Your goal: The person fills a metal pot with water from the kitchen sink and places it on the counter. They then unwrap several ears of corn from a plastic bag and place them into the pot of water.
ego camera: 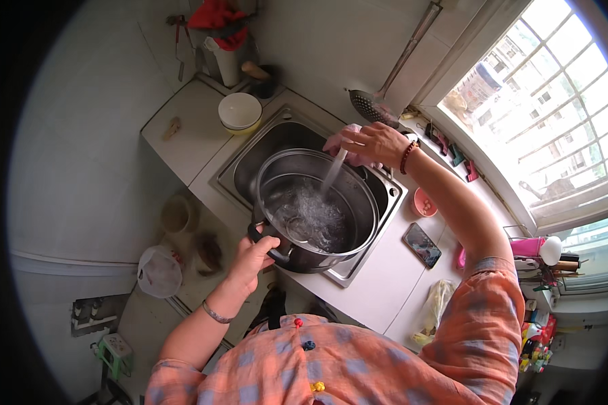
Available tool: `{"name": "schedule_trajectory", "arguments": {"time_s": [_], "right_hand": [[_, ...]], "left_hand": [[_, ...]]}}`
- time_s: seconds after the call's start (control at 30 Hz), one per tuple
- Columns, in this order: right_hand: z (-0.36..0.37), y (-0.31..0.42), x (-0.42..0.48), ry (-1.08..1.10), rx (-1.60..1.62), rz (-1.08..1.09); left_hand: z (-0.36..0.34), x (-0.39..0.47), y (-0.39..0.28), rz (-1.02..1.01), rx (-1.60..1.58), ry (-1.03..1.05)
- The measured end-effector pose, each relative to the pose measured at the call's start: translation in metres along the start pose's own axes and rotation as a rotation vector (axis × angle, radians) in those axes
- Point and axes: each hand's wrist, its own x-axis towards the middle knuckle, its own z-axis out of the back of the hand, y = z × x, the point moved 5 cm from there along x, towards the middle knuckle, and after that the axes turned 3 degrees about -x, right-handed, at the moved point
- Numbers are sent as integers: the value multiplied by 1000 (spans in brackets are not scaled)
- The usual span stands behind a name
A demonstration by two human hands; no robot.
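A large dark metal pot (352, 223) with two handles rests tilted over the stainless steel sink (228, 177). Water (334, 169) streams from the faucet into it and churns the water inside. My left hand (251, 255) grips the pot's black handle (273, 248) on the near left side. My right hand (375, 144) is at the faucet above the far rim, its fingers around the spout end; the faucet's body is mostly hidden. A pink cloth (342, 139) lies just beneath and behind those fingers.
Stacked bowls (239, 111) stand left of the sink. A skimmer (380, 101) hangs on the wall. Right of the sink are a small pink bowl (424, 202), a smartphone (422, 245) and a plastic bag (435, 309). Below left stand a lined bin (159, 273) and a bucket (177, 215).
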Motion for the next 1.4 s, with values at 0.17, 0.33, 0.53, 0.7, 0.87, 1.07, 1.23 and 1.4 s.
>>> {"name": "schedule_trajectory", "arguments": {"time_s": [0.17,0.33,0.53,0.7,0.87,1.07,1.23,1.4], "right_hand": [[5,1,4,-5,-16,14],[5,-1,5,-68,-24,37],[0,2,12,29,0,27],[-7,-1,7,18,8,16],[12,4,18,29,60,56],[5,-1,10,-8,71,28],[8,0,18,62,95,-10],[11,-3,40,454,125,-136]], "left_hand": [[-1,-1,-3,14,-1,4],[-1,-1,-2,9,-23,13],[-2,-3,-3,10,-13,12],[-3,0,-2,22,10,-2],[0,-6,-4,33,20,-15],[-6,-3,-4,41,24,7],[-4,-3,-3,30,37,-17],[-4,-2,-1,36,26,-14]]}}
